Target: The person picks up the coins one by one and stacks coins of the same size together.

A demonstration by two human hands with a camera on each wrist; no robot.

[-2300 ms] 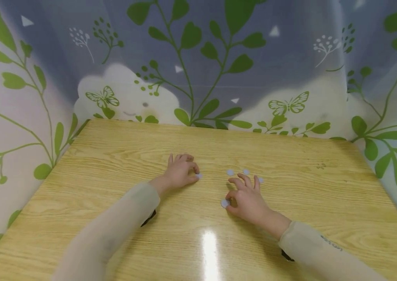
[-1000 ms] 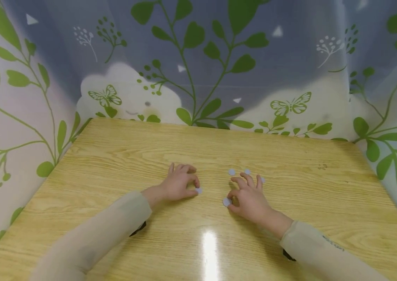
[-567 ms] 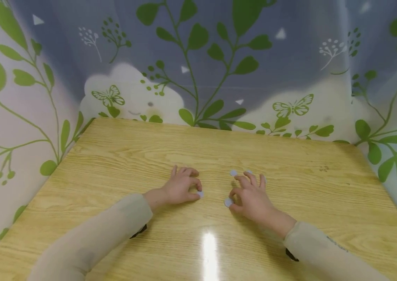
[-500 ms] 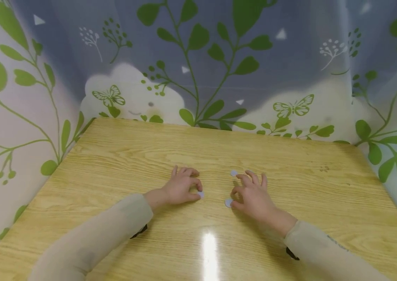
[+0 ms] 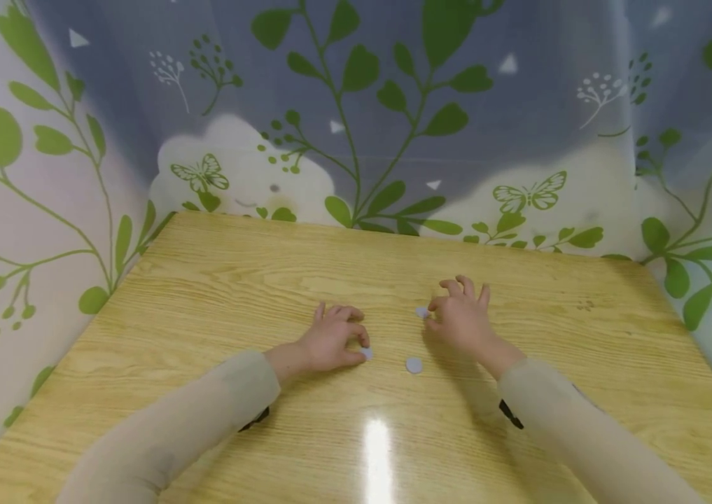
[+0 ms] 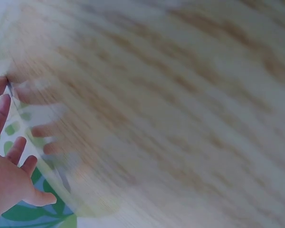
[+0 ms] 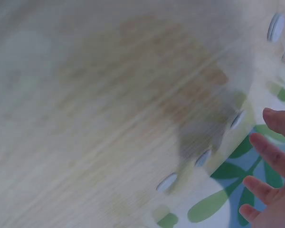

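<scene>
My left hand (image 5: 332,339) pinches a small pale round disc (image 5: 367,353) between thumb and index finger, low over the table. A second disc (image 5: 414,365) lies flat on the wood a little to its right, with no hand on it. My right hand (image 5: 464,320) is held with fingers loosely bent and spread beside a third disc (image 5: 421,312). In the right wrist view the fingers of the right hand (image 7: 275,183) show a gap to the row of discs, among them the end disc (image 7: 166,182) and the middle disc (image 7: 203,157). The right hand hides part of this row from the head view.
The wooden table (image 5: 255,266) spreads out around both hands, with a bright glare streak near its front. A cloth (image 5: 393,140) printed with leaves and butterflies hangs behind it and at both sides.
My right hand has let go of the near disc, which stays on the table, and moved away to the farther discs. Earlier, my left hand drew its disc nearer; lately it barely moves.
</scene>
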